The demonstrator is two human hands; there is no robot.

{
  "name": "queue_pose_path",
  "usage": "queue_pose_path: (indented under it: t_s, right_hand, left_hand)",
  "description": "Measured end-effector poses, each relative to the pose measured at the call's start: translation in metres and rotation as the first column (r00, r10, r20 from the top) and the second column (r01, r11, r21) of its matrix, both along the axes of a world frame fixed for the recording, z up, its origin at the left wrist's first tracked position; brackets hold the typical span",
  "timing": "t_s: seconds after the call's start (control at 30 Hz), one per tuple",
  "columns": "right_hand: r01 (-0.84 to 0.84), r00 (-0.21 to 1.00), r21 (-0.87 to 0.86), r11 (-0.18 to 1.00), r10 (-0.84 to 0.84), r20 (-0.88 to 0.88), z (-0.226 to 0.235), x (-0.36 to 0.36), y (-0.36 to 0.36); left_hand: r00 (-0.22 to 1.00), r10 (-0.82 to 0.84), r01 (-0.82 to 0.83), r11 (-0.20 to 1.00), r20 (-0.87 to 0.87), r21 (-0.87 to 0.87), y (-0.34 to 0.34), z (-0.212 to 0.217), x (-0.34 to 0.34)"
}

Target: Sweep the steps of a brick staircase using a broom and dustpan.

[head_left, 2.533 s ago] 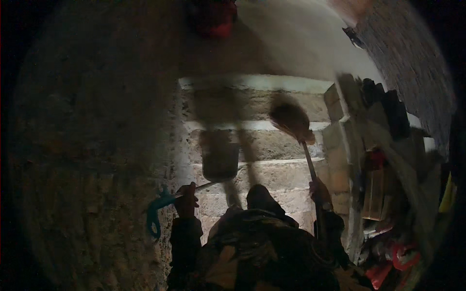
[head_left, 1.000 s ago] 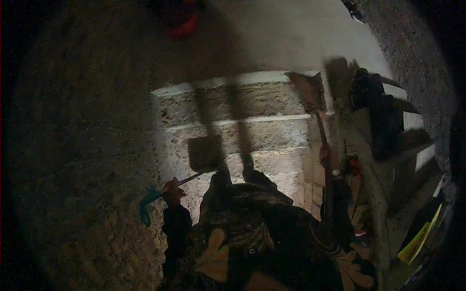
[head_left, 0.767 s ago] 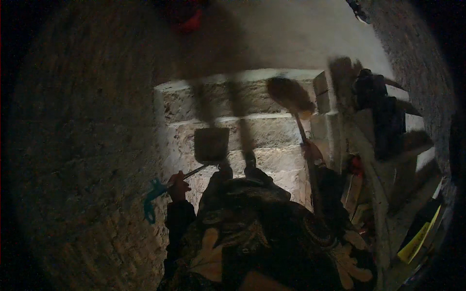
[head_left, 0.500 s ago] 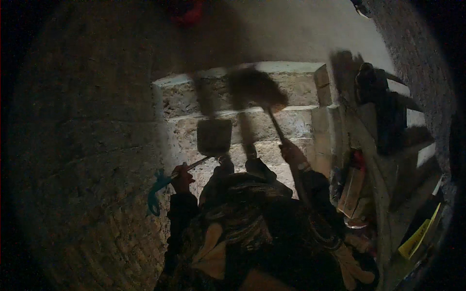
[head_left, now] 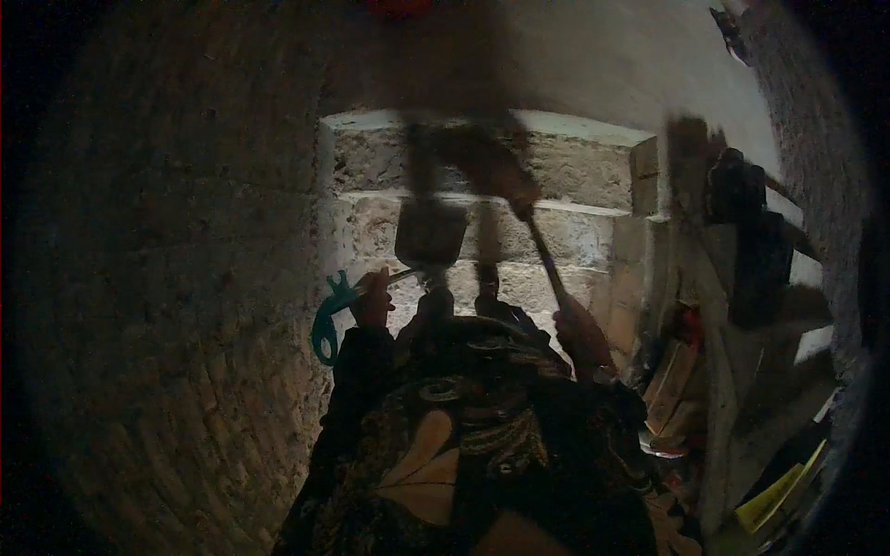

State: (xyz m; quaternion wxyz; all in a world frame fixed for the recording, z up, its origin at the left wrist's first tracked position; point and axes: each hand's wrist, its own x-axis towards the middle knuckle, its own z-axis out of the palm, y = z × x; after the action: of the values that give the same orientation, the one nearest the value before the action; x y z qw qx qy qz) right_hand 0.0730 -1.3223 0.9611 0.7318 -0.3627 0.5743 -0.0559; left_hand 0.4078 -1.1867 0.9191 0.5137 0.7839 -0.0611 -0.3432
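My left hand (head_left: 374, 301) is closed round the thin handle of a dark, square dustpan (head_left: 430, 233). A teal piece (head_left: 324, 332) is at the handle's near end, beside my fist. The pan is over the pale stone steps, ahead of my feet. My right hand (head_left: 582, 337) is wrapped round the stick of a broom (head_left: 545, 252). Its dark, brownish head slants away to the far left, blurred by motion, beyond the dustpan. Shadow hides whether the bristles touch the stone.
Stone steps (head_left: 584, 232) with pale edges rise ahead. A rough wall (head_left: 185, 278) runs along the left. Stacked at the right are wooden boards (head_left: 675, 380), dark bulky objects (head_left: 742, 250) and a yellow strip (head_left: 783, 491).
My left hand and the dustpan have moved forward. The broom head has swung left across the steps, while my right hand has come back nearer my body. The view has shifted slightly.
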Motion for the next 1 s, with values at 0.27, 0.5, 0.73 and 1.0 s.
queue_pose_path:
  t_s: [0.27, 0.5, 0.73, 1.0]
  right_hand:
    - [0.263, 0.9, 0.278, 0.924, -0.338, 0.274, -0.082, -0.138, -0.078]
    - [0.323, 0.918, 0.422, 0.847, -0.389, 0.078, -0.146, -0.159, -0.094]
    - [0.237, 0.824, 0.513, 0.825, -0.45, 0.344, -0.137, -0.06, -0.034]
    - [-0.046, 0.969, 0.102, 0.994, 0.02, 0.247, -0.094, 0.007, 0.009]
  left_hand:
    - [0.999, -0.004, 0.002, 0.999, 0.046, 0.034, 0.002, -0.003, -0.011]
    - [0.999, -0.039, 0.04, 0.994, -0.012, 0.101, -0.004, -0.008, -0.024]
    - [0.994, -0.099, 0.091, 0.981, 0.037, 0.174, -0.007, -0.008, -0.039]
    - [0.988, -0.094, 0.095, 0.996, 0.12, 0.002, 0.004, -0.046, -0.044]
